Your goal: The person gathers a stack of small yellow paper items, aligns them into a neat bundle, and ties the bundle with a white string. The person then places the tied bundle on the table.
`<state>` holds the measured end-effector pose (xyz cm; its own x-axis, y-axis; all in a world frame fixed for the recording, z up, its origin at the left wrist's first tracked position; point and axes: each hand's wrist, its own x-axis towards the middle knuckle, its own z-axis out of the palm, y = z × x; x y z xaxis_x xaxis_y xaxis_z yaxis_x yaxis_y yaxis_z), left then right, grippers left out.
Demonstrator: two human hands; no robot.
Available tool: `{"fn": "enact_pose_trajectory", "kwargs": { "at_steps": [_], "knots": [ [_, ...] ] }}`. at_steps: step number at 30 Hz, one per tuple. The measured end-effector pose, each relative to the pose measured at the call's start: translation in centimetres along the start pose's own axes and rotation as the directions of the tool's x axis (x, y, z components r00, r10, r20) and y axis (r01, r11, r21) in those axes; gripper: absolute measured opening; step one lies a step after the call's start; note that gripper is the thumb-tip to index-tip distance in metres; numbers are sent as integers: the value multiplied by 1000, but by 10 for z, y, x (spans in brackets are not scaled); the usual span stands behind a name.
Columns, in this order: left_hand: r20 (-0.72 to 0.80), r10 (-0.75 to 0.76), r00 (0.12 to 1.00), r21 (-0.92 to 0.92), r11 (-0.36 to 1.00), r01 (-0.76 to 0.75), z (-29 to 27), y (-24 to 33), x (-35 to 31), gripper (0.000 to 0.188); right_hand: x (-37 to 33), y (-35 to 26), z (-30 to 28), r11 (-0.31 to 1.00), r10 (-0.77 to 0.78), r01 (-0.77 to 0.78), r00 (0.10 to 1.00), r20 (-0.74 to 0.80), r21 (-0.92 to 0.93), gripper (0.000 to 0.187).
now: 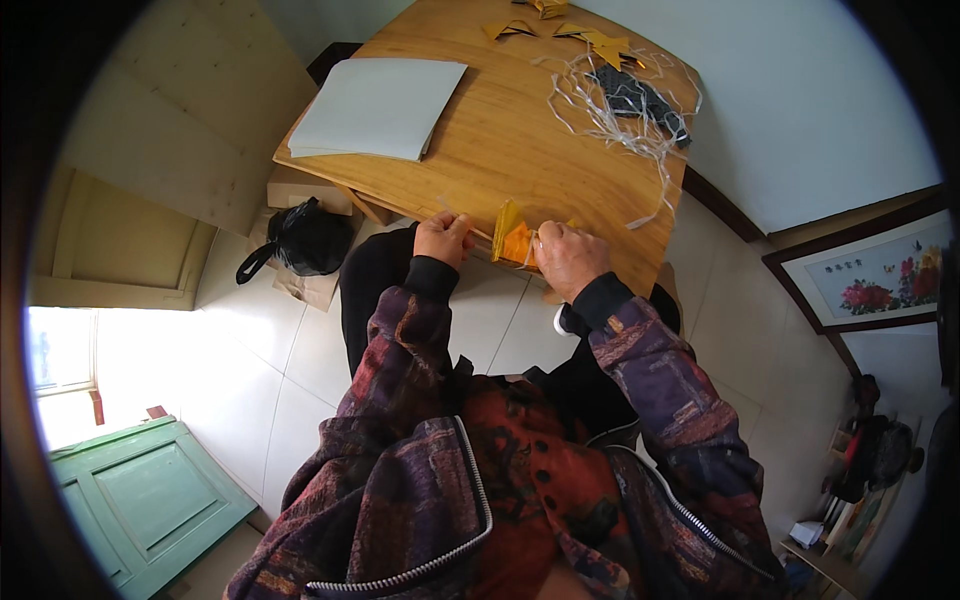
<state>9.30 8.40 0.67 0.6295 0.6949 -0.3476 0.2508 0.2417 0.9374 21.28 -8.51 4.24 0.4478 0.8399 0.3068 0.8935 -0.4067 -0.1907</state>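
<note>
My right hand (572, 258) is closed around a folded gold paper piece (514, 240) just off the table's near edge. The piece has a pointed top and an orange-gold face, and a thin pale band crosses it beside my fingers. To its left, my left hand (443, 238) is closed in a pinch, apart from the gold paper. A thin white strip (447, 201) seems to come out of its fingertips; its full run is too faint to follow.
On the wooden table (500, 110) lie a stack of white sheets (378, 108), tangled white strips (600, 115) over a dark grey cloth-like piece (635, 98), and several folded gold papers (605, 43). A black plastic bag (308, 238) stands on the floor at left.
</note>
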Motion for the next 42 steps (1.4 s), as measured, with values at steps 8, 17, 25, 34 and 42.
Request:
{"fn": "enact_pose_trajectory", "kwargs": {
  "at_steps": [8,17,25,34,42],
  "knots": [
    [89,459,884,346,818,-460,6,10,-9,22,1,2,2,1000,-11,11,1000,-4,12,15],
    [-33,463,886,466,791,-396,2,13,-6,27,1,1,2,1000,-16,16,999,-35,-1,16],
    [-89,384,919,369,870,-328,2,6,0,28,0,0,-1,1000,-21,21,1000,-6,-6,17],
    [33,463,886,415,800,-434,0,13,3,18,1,1,0,1000,-25,25,1000,-9,14,13],
    [329,590,737,232,706,-669,5,25,-8,10,4,-2,0,1000,12,-11,999,31,-28,13]
  ]
}}
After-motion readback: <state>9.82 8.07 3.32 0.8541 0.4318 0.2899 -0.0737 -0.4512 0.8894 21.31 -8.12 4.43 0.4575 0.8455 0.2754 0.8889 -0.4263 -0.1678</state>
